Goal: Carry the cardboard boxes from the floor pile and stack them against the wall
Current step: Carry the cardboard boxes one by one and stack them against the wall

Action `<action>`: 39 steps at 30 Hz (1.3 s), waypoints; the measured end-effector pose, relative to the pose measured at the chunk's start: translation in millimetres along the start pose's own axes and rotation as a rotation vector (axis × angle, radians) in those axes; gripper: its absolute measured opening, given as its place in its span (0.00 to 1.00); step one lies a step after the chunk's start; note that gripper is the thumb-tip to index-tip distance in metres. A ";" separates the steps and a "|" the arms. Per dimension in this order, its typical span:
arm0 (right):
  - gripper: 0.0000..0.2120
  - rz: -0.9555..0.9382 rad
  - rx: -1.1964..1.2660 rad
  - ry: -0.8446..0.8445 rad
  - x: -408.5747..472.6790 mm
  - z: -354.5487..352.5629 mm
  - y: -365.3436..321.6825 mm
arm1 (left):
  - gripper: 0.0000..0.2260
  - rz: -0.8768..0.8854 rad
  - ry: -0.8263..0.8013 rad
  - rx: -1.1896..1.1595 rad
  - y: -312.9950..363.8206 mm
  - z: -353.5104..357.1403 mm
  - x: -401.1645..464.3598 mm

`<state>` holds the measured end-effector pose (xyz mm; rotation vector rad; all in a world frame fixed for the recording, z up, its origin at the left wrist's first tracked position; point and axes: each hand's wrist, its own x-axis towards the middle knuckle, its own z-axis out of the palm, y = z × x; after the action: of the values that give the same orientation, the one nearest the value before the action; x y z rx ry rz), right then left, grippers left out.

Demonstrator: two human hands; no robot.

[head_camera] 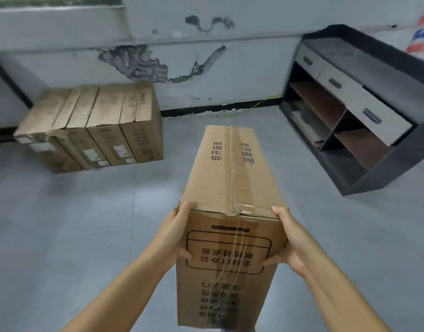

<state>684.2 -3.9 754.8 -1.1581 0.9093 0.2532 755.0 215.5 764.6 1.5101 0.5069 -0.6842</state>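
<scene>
Left fingers [185,207]: curled over the near top-left corner of the carried box [230,188], thumb pressed on its printed end face; the palm side is hidden behind the cardboard.
Right fingers [276,210]: hooked over the near top-right corner, thumb on the end face; the fingers beyond the corner cannot be seen.
Left hand [179,232]: grips the box's left edge.
Right hand [293,243]: grips the box's right edge.
Carried box: one, long and narrow, held clear of the floor [74,224] in front of the person, pointing toward the wall [230,68]; its lower end is cut off by the frame's bottom edge, and the print low on the end face is too blurred to read.
Row of boxes [95,125]: four or five stood side by side on the floor against the wall, at left (motion blur makes the leftmost seams hard to count).
Cabinet [359,111]: one dark unit at right, three drawer handles visible, open shelves below; shelf contents unclear.
Striped object [422,37]: red, white and blue, cut off at the right edge, unidentifiable.
</scene>
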 end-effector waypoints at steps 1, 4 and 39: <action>0.16 -0.007 -0.021 -0.013 15.4 7.0 -14.2 | 0.21 0.008 0.018 -0.012 10.8 0.5 12.1; 0.15 -0.015 -0.076 -0.051 61.2 24.1 -56.8 | 0.19 0.000 0.102 -0.060 40.6 6.4 51.2; 0.17 -0.023 -0.252 -0.168 474.6 369.1 -459.4 | 0.17 0.012 0.215 -0.206 461.6 -93.5 513.3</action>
<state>1440.9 -2.4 758.7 -1.3564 0.7297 0.4488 1451.1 231.5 744.5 1.3964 0.7092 -0.4477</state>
